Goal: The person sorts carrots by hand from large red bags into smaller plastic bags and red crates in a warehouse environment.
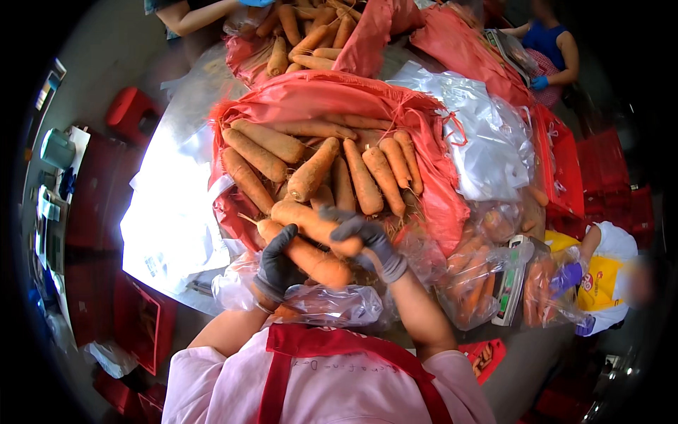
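Observation:
My left hand [278, 265], in a dark grey glove, grips a large carrot [307, 259] with a thin root tip at its left end. In the same kind of glove, my right hand [371, 241] holds a second carrot [315, 225] by its right end, just above the first; its fingers are blurred. Both carrots are over the near edge of an open red woven sack [439, 196], where several loose carrots [363, 177] lie. Below my hands is a clear plastic bag [339, 305], partly hidden, with something orange at its left end.
White plastic sheets [175, 212] cover the table's left side; a stack of clear bags [487, 138] lies right of the sack. Bagged carrots [469, 281] sit beside a scale [514, 286]. A co-worker [604, 275] is at right; others work beyond. Another carrot sack [312, 40] is behind.

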Available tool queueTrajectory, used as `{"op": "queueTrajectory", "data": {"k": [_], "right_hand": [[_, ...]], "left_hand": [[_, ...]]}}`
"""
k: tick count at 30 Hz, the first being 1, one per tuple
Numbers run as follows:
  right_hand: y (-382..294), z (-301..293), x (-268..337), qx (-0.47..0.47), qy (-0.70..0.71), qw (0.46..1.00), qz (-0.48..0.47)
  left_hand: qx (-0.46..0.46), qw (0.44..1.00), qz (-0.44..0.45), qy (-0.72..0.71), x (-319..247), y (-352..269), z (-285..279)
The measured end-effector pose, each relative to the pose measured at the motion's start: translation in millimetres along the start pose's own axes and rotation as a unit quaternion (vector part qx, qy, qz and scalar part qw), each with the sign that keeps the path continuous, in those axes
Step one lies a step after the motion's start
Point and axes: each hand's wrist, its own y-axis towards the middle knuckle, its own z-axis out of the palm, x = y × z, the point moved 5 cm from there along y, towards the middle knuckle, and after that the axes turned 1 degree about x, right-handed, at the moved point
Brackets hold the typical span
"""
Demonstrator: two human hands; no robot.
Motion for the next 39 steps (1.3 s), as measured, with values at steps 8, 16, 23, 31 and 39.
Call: {"op": "queueTrajectory", "data": {"k": [8,16,23,31,39], "right_hand": [[8,15,-8,0.154,-0.089,0.982,0.058],[91,-27,-22,-0.056,-0.183,0.970,0.147],[177,25,-122,0.079,-0.667,0.699,0.244],[204,33,-132,0.078,-0.702,0.645,0.292],[157,-61,-68,-0.024,0.013,0.954,0.298]], "left_hand": [[0.046,0.997,-0.047,-0.031,3,-14,6],[0.014,0.993,0.065,0.102,-43,-25,30],[0.017,0.991,0.105,0.085,-64,-53,-16],[0.114,0.989,0.090,0.000,-76,-54,-44],[0.059,0.991,0.118,0.033,-76,-42,-25]]}}
